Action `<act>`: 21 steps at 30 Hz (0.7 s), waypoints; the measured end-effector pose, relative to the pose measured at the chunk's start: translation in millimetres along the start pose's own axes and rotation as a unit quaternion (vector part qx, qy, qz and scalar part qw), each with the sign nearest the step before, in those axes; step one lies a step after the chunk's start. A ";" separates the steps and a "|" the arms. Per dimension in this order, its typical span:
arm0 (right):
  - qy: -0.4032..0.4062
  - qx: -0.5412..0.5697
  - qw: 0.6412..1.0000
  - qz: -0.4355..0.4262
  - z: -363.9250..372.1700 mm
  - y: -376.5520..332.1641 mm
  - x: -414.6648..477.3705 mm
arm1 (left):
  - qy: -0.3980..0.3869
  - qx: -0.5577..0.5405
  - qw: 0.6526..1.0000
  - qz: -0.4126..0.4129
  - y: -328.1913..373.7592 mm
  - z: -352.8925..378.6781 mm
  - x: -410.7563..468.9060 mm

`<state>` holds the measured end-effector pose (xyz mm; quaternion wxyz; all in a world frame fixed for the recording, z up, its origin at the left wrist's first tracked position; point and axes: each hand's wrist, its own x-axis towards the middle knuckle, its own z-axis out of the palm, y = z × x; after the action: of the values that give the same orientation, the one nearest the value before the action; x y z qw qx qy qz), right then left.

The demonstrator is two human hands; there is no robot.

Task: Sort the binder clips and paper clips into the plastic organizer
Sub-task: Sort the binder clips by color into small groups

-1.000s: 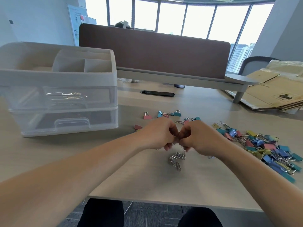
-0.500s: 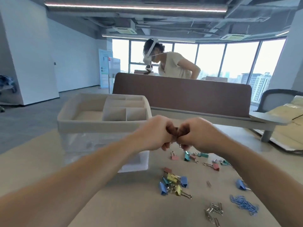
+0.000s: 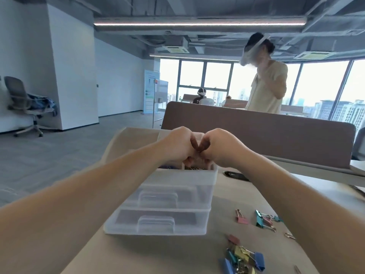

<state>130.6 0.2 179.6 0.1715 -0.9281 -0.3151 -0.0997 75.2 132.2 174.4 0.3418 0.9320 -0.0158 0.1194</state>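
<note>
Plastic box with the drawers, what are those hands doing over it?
A person is sorting clips. The left hand and right hand are pressed together, fingers curled, above the top tray of the plastic organizer. Whatever they hold is hidden. Colourful binder clips lie on the table, not yet sorted.

The pale beige counter carries a translucent plastic two-drawer organizer. To its right lie a pink binder clip and a teal-and-pink clip cluster; nearer, a heap of gold and blue binder clips.
</note>
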 end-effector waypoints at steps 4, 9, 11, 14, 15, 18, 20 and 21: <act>-0.009 -0.064 0.998 -0.022 5.6 3.1 6.9 | -0.017 -0.007 1.000 -0.018 -5.1 3.4 6.6; -0.016 -0.045 0.999 -0.018 3.6 6.7 10.2 | -0.024 -0.009 1.000 -0.014 -9.7 4.8 10.5; -0.017 -0.044 0.999 -0.016 4.6 7.6 10.3 | -0.031 0.003 1.000 -0.003 -10.3 4.5 10.0; 0.000 -0.039 0.999 -0.017 6.6 8.5 7.3 | -0.023 0.032 0.999 0.012 -10.6 3.8 7.4; 0.008 -0.035 0.999 -0.014 7.0 9.6 5.6 | -0.015 0.035 0.999 0.014 -10.1 3.6 5.6; 0.027 0.008 1.000 0.001 4.9 11.8 -4.8 | 0.025 0.061 0.998 0.023 -9.3 3.9 0.8; 0.040 0.040 0.998 0.002 1.4 15.5 -15.8 | 0.045 0.067 0.996 0.030 -6.8 5.8 -4.7; 0.044 0.052 0.998 0.006 -0.7 18.9 -23.0 | 0.051 0.062 0.996 0.043 -3.5 8.1 -8.7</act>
<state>124.3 -26.8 168.7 0.2345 -0.9144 -0.3062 -0.1231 68.9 129.2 164.2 0.2783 0.9426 -0.0313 0.1818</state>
